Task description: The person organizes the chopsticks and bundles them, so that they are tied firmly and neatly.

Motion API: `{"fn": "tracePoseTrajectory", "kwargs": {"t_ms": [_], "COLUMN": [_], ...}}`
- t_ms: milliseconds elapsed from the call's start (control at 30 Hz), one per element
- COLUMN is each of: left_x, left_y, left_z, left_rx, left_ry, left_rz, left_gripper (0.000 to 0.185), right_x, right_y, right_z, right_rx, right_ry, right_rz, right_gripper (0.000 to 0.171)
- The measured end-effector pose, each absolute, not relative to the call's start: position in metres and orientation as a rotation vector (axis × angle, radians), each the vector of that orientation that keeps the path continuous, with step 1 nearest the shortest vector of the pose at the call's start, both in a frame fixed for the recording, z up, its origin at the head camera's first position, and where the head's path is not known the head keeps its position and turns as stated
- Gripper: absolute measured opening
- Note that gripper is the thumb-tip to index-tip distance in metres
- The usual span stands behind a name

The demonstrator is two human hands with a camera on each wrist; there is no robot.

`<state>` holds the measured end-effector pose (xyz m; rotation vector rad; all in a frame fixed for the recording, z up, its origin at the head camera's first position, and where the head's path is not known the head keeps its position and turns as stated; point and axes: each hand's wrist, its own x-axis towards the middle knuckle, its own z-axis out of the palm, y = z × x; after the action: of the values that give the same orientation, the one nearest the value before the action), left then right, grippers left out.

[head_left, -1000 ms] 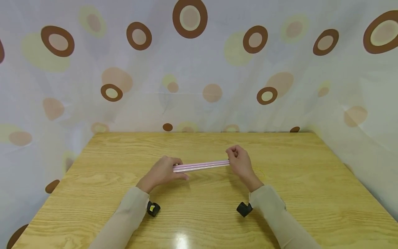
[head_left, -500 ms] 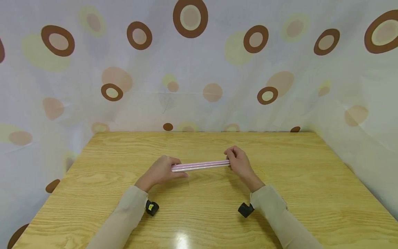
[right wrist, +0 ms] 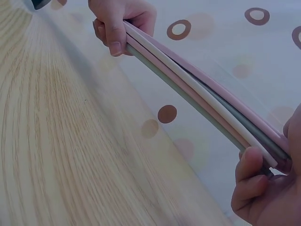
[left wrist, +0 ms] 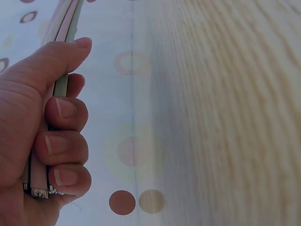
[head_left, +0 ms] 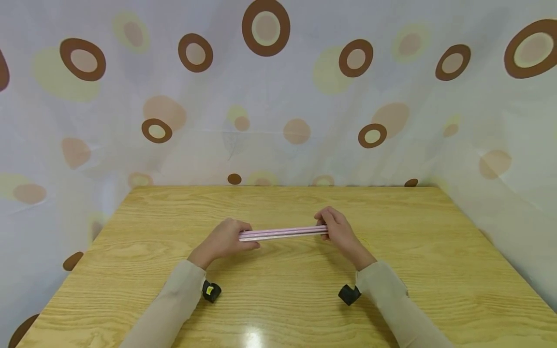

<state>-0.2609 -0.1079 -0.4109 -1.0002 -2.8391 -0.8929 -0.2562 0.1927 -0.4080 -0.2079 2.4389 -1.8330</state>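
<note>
A bundle of several slender chopsticks in pink, white and grey-green spans the space between both hands, held above the table and nearly level. My left hand grips one end, and in the left wrist view its fingers curl round the chopsticks, whose butt ends show below the palm. At the other end, my right hand holds the bundle between thumb and curled fingers. The right wrist view shows the chopsticks slightly fanned apart toward the right hand, with the left hand at the far end.
Beneath the hands lies a wood-grain table. A thin yellow loop shows faintly on it beside the right wrist. Behind and at both sides hangs a pale cloth with brown and beige circles. Each wrist carries a small black camera.
My right hand has changed its hold, from fingertips at the chopsticks' end to fingers reaching farther under and round them. More of that end shows now. My left hand has shifted slightly left.
</note>
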Motion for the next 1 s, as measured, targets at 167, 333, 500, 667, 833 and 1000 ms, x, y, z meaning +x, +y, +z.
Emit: {"fn": "tracePoseTrajectory", "kwargs": {"t_ms": [167, 333, 500, 667, 833, 1000], "left_x": [-0.261, -0.262, -0.262, -0.262, -0.261, -0.259], "left_y": [-0.110, -0.110, -0.110, -0.111, -0.113, -0.116], "left_z": [-0.412, -0.413, -0.414, -0.416, -0.417, -0.415], "left_rx": [-0.996, -0.976, -0.951, -0.947, -0.935, -0.893], "left_ry": [-2.858, -2.865, -2.883, -2.881, -2.881, -2.906], "left_rz": [-0.886, -0.907, -0.914, -0.906, -0.903, -0.940], "left_gripper": [0.023, 0.021, 0.022, 0.022, 0.022, 0.021], "right_x": [-0.255, -0.252, -0.249, -0.248, -0.248, -0.247], "right_y": [0.198, 0.207, 0.216, 0.224, 0.232, 0.236], "right_z": [-0.409, -0.410, -0.412, -0.414, -0.417, -0.416], "right_rx": [-0.297, -0.376, -0.445, -0.506, -0.517, -0.484], "right_ry": [2.417, 2.381, 2.359, 2.388, 2.410, 2.407], "right_rz": [-1.822, -1.794, -1.730, -1.688, -1.726, -1.763], "right_gripper": [0.040, 0.042, 0.046, 0.049, 0.046, 0.042]}}
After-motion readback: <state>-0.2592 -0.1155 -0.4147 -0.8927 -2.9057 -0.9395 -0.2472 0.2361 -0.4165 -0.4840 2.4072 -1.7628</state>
